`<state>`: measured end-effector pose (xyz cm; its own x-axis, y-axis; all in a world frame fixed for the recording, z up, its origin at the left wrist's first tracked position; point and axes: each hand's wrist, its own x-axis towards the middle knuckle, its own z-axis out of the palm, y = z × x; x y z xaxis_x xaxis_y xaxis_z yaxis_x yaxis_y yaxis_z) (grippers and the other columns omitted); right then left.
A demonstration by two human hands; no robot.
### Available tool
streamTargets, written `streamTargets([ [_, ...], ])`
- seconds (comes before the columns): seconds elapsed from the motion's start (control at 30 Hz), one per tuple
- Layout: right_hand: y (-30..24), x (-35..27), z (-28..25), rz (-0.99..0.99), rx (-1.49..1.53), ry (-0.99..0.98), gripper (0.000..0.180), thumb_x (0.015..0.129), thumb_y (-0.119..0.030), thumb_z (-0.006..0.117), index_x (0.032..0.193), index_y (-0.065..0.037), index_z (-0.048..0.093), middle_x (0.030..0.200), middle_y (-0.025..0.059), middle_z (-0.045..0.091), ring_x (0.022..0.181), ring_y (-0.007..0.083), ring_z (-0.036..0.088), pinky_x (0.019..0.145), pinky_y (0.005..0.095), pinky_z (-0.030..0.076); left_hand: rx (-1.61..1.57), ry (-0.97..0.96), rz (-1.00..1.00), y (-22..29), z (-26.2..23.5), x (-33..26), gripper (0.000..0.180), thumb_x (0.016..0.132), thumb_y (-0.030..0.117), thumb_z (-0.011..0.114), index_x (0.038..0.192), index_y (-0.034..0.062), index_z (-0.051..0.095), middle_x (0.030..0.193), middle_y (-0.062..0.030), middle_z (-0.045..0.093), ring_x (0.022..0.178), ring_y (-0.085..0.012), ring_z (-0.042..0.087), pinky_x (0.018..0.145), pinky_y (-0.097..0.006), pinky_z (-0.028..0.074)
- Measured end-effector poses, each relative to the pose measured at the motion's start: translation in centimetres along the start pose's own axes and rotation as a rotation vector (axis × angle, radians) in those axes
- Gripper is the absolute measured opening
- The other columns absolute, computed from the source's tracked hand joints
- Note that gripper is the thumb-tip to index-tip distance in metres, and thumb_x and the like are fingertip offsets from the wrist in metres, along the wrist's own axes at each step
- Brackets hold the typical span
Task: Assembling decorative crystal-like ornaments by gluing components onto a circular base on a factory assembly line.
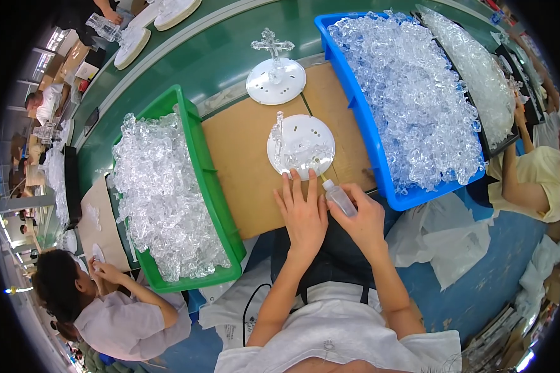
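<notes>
So, big to small:
Blue bin: blue plastic bin (361,118) w/ clear bits, on the right.
Green bin: green plastic bin (208,180), same, on the left.
Plate: round white plastic disc (302,146) on brown cardboard sheet (242,161).
Left hand (303,214): flat, open, fingertips on disc edge.
Right hand (362,221): wrapped round small clear squeeze bottle (340,198), tip at disc.

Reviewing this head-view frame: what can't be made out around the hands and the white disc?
- Small bottle: the right hand covers its lower part; contents unreadable.
- White disc: near rim hidden under the left hand fingers.
- Clear pieces on the disc: too small and glassy to count.
</notes>
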<state>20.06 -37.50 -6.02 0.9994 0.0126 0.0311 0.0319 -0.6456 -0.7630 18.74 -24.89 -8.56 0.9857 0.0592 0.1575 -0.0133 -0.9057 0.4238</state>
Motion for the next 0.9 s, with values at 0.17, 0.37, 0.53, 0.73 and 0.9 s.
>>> streamTargets([
  [0.17,-0.2,-0.1,0.0,0.007,0.005,-0.018,0.03,0.075,-0.023,0.073,0.099,-0.008,0.063,0.076,0.0091,0.067,0.065,0.0226,0.065,0.058,0.0308,0.05,-0.01,-0.01,0.007,-0.1,-0.1,0.0,0.059,0.087,0.017,0.056,0.142,0.0096,0.037,0.144,-0.0252,0.031,0.136,-0.0428,0.024,0.106,-0.064,0.016],
  [0.37,-0.2,-0.6,-0.1,0.092,0.122,0.014,0.034,0.075,-0.019,0.075,0.104,-0.006,0.061,0.079,0.0096,0.067,0.067,0.0182,0.065,0.061,0.0284,0.05,-0.365,0.033,0.036,-2.9,-1.1,0.3,0.048,0.087,0.007,0.055,0.134,0.0011,0.045,0.134,-0.0228,0.045,0.127,-0.0386,0.041,0.108,-0.051,0.026],
  [0.53,-1.8,-1.3,0.5,0.07,0.209,-0.002,0.034,0.076,-0.02,0.075,0.1,-0.003,0.058,0.079,0.0107,0.067,0.068,0.0183,0.065,0.062,0.0281,0.05,-0.261,0.094,0.034,-6.4,-2.0,1.2,0.044,0.089,0.008,0.052,0.133,0.0023,0.046,0.139,-0.019,0.042,0.132,-0.0392,0.035,0.108,-0.05,0.026],
  [0.73,-1.8,-0.6,2.3,0.075,0.099,-0.057,0.032,0.076,-0.021,0.074,0.094,-0.003,0.055,0.079,0.0114,0.067,0.068,0.0217,0.067,0.062,0.03,0.051,-0.072,0.013,0.063,-6.6,-1.7,0.8,0.046,0.091,0.015,0.052,0.136,0.007,0.045,0.148,-0.0125,0.033,0.138,-0.0399,0.024,0.108,-0.054,0.024],
  [0.9,-1.7,-0.3,2.2,0.058,0.062,-0.066,0.032,0.076,-0.021,0.074,0.092,-0.003,0.054,0.077,0.0117,0.068,0.068,0.0242,0.068,0.061,0.0312,0.051,-0.08,0.018,0.063,-6.5,-1.9,0.9,0.045,0.091,0.014,0.052,0.135,0.0069,0.045,0.148,-0.012,0.033,0.137,-0.0402,0.025,0.108,-0.054,0.024],
])
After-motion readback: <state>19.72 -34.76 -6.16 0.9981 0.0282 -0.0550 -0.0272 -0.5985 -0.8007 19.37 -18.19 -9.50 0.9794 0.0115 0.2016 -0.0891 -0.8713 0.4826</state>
